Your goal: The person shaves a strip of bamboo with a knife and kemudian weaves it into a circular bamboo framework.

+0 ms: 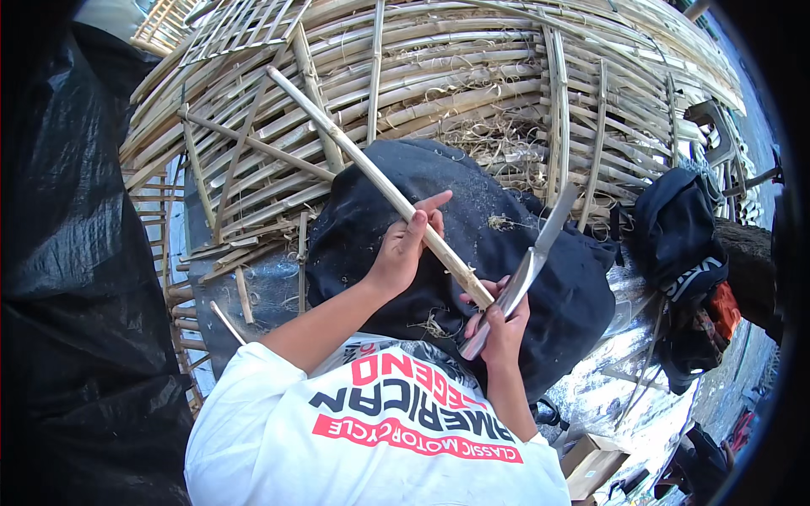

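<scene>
Across my lap slants a long bamboo stick [350, 152], its far end up to the left and its near end by my right hand. My left hand [398, 257] is closed round the stick's lower half, with the index finger stretched out past it. In my right hand [504, 333] is a long, bent metal knife [531, 261]; its blade points up and away to the right. The stick's near end lies close beside the knife, and I cannot tell whether the two touch. Black cloth [456, 181], dusted with shavings, covers my lap under both hands.
Ahead lies a wide stack of bamboo strips [472, 80] with crosspieces and curled shavings. A black tarp [76, 278] hangs at the left. On the right are a black bag [679, 228] and a thick log [747, 261]. A cardboard box [593, 464] stands at lower right.
</scene>
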Motion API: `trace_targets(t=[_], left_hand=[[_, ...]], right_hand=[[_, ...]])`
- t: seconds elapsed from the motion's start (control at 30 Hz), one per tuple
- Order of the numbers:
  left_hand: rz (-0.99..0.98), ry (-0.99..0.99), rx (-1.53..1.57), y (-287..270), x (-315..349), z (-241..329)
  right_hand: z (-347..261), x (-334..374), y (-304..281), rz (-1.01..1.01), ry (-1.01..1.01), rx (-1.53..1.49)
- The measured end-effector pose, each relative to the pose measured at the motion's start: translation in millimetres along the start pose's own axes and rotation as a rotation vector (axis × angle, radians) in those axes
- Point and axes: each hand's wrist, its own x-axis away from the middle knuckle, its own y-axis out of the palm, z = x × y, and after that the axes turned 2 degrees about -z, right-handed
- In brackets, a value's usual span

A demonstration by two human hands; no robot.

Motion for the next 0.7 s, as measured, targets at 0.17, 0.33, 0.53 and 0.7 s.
trace_targets(t=[0.17,0.33,0.53,0.7], left_hand=[[0.174,-0.01,-0.145,9,15,-3],[0.24,0.008,-0.157,6,23,-14],[0.009,-0.543,-0.349,3,42,7],[0.135,-0.055,-1.43,-24,59,76]], right_hand=[[-12,-2,2,0.06,-0.037,-0.118],[-16,-13,7,0.151,-0.053,0.133],[-25,-29,-1,0.193,-0.066,0.239],[-48,-50,-25,0.263,-0.106,0.365]])
